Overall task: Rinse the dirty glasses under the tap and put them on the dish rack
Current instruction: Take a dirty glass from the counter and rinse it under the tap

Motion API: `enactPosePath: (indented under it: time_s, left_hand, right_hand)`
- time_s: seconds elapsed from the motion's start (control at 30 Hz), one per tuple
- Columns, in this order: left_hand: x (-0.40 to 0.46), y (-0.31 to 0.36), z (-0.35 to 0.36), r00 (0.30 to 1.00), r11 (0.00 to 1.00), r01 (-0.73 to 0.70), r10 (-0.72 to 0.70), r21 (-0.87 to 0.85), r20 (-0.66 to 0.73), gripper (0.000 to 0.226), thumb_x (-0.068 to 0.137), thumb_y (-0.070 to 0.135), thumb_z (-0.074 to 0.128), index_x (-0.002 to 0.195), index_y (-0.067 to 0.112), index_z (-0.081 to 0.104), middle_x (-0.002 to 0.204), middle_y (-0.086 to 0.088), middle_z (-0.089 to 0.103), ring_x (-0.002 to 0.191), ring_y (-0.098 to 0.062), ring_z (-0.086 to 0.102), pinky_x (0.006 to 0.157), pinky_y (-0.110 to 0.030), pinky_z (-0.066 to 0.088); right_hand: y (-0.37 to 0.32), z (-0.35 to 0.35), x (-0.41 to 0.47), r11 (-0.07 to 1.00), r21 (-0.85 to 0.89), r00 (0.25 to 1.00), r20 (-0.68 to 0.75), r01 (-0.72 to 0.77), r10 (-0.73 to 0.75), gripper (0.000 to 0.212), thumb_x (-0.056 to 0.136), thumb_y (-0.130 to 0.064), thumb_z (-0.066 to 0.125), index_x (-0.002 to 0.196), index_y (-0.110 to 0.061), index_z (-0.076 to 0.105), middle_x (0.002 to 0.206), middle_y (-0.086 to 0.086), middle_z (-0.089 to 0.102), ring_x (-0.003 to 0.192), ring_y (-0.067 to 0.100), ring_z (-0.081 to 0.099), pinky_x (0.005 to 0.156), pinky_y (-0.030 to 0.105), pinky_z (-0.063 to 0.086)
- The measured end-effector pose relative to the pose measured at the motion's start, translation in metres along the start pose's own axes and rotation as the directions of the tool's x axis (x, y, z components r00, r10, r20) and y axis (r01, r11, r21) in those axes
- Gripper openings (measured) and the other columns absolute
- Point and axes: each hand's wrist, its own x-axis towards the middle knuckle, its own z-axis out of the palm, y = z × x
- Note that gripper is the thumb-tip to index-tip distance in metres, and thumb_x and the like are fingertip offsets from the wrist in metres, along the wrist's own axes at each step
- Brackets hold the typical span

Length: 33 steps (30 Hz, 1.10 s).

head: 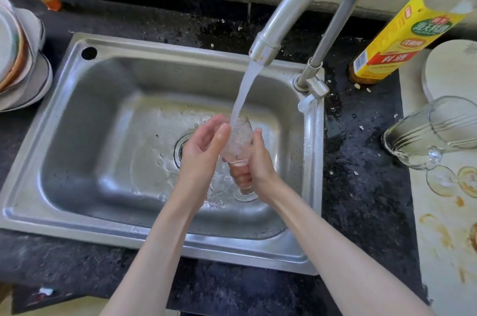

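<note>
Forearms reach in from six o'clock over the counter (pixel 361 186) and sink (pixel 103 114). Water from the tap (pixel 265 49) at twelve o'clock falls into a stemmed glass (pixel 238 140) above the drain. Right hand (pixel 254 168) is clenched round its stem and lower bowl; left hand (pixel 201 147) lies open-palmed against the bowl. Wet, thin glass looks light, slippery and fragile; the stem seems the safest hold.

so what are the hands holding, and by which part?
Right hand grips the stemmed glass around its stem and lower bowl; left hand rests open against the bowl.
</note>
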Motion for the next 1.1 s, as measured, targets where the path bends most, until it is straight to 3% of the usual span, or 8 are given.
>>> enactPosePath:
  time_s: [0.1, 0.23, 0.37, 0.6, 0.73, 0.83, 0.97, 1.1]
  left_hand:
    - [-0.002, 0.004, -0.008, 0.996, 0.984, -0.090, 0.088, 0.151, 0.021, 0.030, 0.088, 0.024, 0.060, 0.117, 0.019, 0.061, 0.117, 0.003, 0.066, 0.109, -0.005, 0.060, 0.097, -0.023, 0.046]
    - [0.002, 0.005, -0.015, 0.980, 0.946, -0.185, 0.196, 0.267, -0.018, 0.017, 0.089, 0.010, 0.059, 0.101, 0.021, 0.065, 0.112, 0.001, 0.066, 0.095, -0.002, 0.063, 0.092, -0.022, 0.049]
    - [0.010, 0.012, -0.026, 0.896, 0.701, -0.445, 0.354, 0.557, 0.270, 0.019, 0.082, 0.015, 0.065, 0.093, 0.030, 0.062, 0.105, 0.016, 0.060, 0.095, 0.010, 0.056, 0.087, -0.009, 0.042]
    - [0.013, 0.043, -0.012, 0.757, 0.596, -0.500, -0.050, 0.628, 0.651, 0.020, 0.089, 0.007, 0.059, 0.102, 0.020, 0.067, 0.097, 0.016, 0.065, 0.084, 0.011, 0.058, 0.076, -0.005, 0.041]
    - [0.015, 0.042, -0.012, 0.748, 0.645, -0.397, -0.184, 0.653, 0.638, 0.019, 0.088, 0.004, 0.060, 0.097, 0.016, 0.071, 0.091, 0.016, 0.069, 0.085, 0.013, 0.060, 0.078, -0.004, 0.041]
    - [0.017, 0.034, -0.012, 0.874, 0.704, -0.298, -0.070, 0.644, 0.481, 0.013, 0.082, 0.007, 0.068, 0.077, 0.019, 0.071, 0.073, 0.008, 0.069, 0.063, 0.004, 0.058, 0.065, -0.013, 0.043]
    - [0.023, 0.026, -0.017, 0.959, 0.769, -0.178, -0.005, 0.614, 0.284, 0.016, 0.080, 0.013, 0.071, 0.070, 0.018, 0.059, 0.066, 0.002, 0.060, 0.057, -0.006, 0.052, 0.062, -0.026, 0.042]
    - [0.017, 0.041, -0.018, 0.799, 0.728, -0.328, -0.125, 0.602, 0.588, 0.017, 0.082, 0.008, 0.068, 0.086, 0.024, 0.068, 0.089, 0.006, 0.070, 0.071, 0.006, 0.060, 0.070, -0.010, 0.044]
  right_hand:
    - [-0.002, -0.008, -0.002, 0.994, -0.075, 0.997, 0.007, 0.079, -0.079, 0.076, 0.097, -0.055, 0.000, 0.047, -0.023, 0.048, 0.034, -0.012, 0.035, 0.031, 0.004, 0.024, 0.038, 0.020, 0.017]
    - [-0.001, -0.010, 0.002, 0.962, -0.205, 0.982, -0.028, 0.179, -0.189, 0.064, 0.100, -0.048, 0.006, 0.110, -0.018, 0.062, 0.065, -0.022, 0.047, 0.054, -0.009, 0.041, 0.043, 0.006, 0.032]
    - [-0.009, -0.021, -0.001, 0.979, -0.131, 0.987, 0.067, 0.154, -0.146, 0.058, 0.101, -0.045, 0.008, 0.101, -0.019, 0.059, 0.047, -0.017, 0.047, 0.037, -0.004, 0.041, 0.035, 0.005, 0.026]
    - [-0.025, -0.032, 0.007, 0.971, -0.225, 0.995, 0.073, 0.083, -0.068, 0.056, 0.101, -0.049, 0.015, 0.063, -0.016, 0.040, 0.033, -0.012, 0.036, 0.026, 0.002, 0.028, 0.032, 0.014, 0.020]
    - [-0.029, -0.036, 0.007, 0.935, -0.348, 0.991, 0.132, 0.066, -0.021, 0.067, 0.099, -0.052, 0.012, 0.058, -0.009, 0.041, 0.030, -0.009, 0.035, 0.024, 0.003, 0.028, 0.033, 0.014, 0.021]
    - [-0.031, -0.037, 0.007, 0.883, -0.444, 0.985, 0.139, 0.152, -0.100, 0.063, 0.098, -0.054, 0.021, 0.089, -0.009, 0.063, 0.056, -0.011, 0.052, 0.041, 0.000, 0.041, 0.047, 0.018, 0.032]
    - [-0.028, -0.034, 0.003, 0.812, -0.522, 0.965, 0.158, 0.260, -0.207, 0.041, 0.095, -0.045, 0.044, 0.129, -0.022, 0.048, 0.109, -0.008, 0.054, 0.090, 0.008, 0.053, 0.080, 0.026, 0.045]
    - [-0.036, -0.038, 0.003, 0.926, -0.330, 0.982, 0.108, 0.183, -0.156, 0.032, 0.098, -0.044, 0.039, 0.090, -0.019, 0.057, 0.057, -0.006, 0.052, 0.041, 0.008, 0.039, 0.038, 0.017, 0.029]
